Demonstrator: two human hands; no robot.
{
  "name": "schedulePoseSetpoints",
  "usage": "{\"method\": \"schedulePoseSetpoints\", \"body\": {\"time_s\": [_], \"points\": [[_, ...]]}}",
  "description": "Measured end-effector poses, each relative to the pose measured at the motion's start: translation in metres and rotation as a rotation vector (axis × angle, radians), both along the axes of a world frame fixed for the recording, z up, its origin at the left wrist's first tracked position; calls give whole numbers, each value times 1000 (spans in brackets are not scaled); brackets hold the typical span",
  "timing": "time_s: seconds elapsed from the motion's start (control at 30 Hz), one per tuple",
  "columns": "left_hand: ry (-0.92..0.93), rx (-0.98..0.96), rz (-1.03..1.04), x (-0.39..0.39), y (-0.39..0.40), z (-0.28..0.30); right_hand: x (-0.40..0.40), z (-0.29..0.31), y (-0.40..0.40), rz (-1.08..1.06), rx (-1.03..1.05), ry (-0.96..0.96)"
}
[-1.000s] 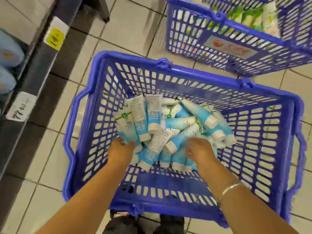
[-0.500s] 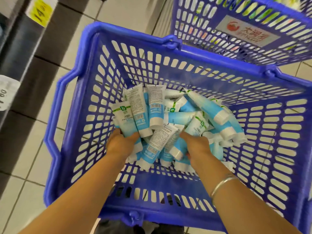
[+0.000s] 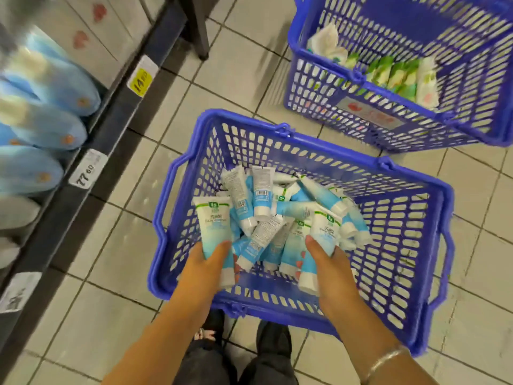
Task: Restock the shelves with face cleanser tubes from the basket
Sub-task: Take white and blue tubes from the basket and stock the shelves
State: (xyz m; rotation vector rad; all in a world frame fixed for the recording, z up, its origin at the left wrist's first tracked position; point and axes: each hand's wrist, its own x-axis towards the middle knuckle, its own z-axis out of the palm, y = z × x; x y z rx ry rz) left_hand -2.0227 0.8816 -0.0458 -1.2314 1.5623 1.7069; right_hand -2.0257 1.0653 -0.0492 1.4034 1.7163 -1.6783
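Note:
A blue plastic basket [image 3: 410, 273] stands on the tiled floor and holds a heap of several white-and-blue face cleanser tubes [image 3: 266, 218]. My left hand [image 3: 202, 262] grips one tube [image 3: 215, 226] upright at the basket's near left, cap down. My right hand [image 3: 330, 262] holds another tube [image 3: 323, 234] at the near right of the heap, also cap down. Both held tubes are raised above the pile.
The shelf [image 3: 91, 151] runs along the left, with pale blue bottles [image 3: 41, 129] and price labels [image 3: 141, 79] on its edge. A second blue basket [image 3: 305, 87] with green-and-white packets stands further off at the right. My shoes show below the near basket.
Both hands have closed on a tube each and lifted it out of the heap. The camera has pulled back, so the shelf and second basket show more.

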Motion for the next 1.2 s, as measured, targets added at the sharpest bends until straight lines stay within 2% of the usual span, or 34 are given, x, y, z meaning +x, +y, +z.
{"method": "schedulePoseSetpoints", "body": {"time_s": [0.2, 0.33, 0.43, 0.63, 0.77, 0.97, 1.2], "points": [[135, 36, 78, -7, -32, 132, -26, 130, -34, 33, -124, 152], [248, 99, 255, -6, -52, 233, -41, 222, -69, 86, -202, 273], [316, 181, 380, 7, -66, 303, -42, 289, -99, 190, -243, 365], [473, 144, 686, 62, -103, 428, -23, 412, -157, 480, -327, 522], [656, 82, 780, 120, -122, 507, 3, 491, -198, 667, -459, 619], [830, -40, 897, 222, -151, 592, 61, 593, -248, 963, -703, 753], [1005, -198, 1039, 326, -174, 656, 148, 671, -299, 1202, -823, 862]]}}
